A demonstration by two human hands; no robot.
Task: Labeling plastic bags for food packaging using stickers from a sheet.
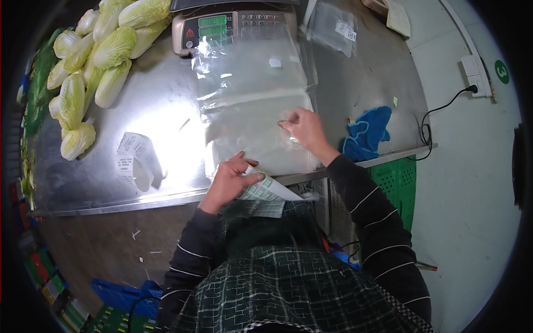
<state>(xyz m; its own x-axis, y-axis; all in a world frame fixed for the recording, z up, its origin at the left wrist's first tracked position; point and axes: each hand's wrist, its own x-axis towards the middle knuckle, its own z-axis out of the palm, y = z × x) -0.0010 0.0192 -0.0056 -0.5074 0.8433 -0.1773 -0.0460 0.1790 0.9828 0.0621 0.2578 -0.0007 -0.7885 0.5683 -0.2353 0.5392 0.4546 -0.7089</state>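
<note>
Table edge (116,205), room leftward; left hand (229,180) grips label sheet (262,190), right hand (306,131) pinches sticker (285,120).

I see white paper label sheet (264,190), near, rows of green printed blocks. Dark fabric sleeves (383,233), thin white stripes. Dark green cloth apron (250,294), pale broken-line checks. Far left, I note pale yellow-green oblong cabbages (115,47); right, bright blue crumpled cloth (367,132).
</note>
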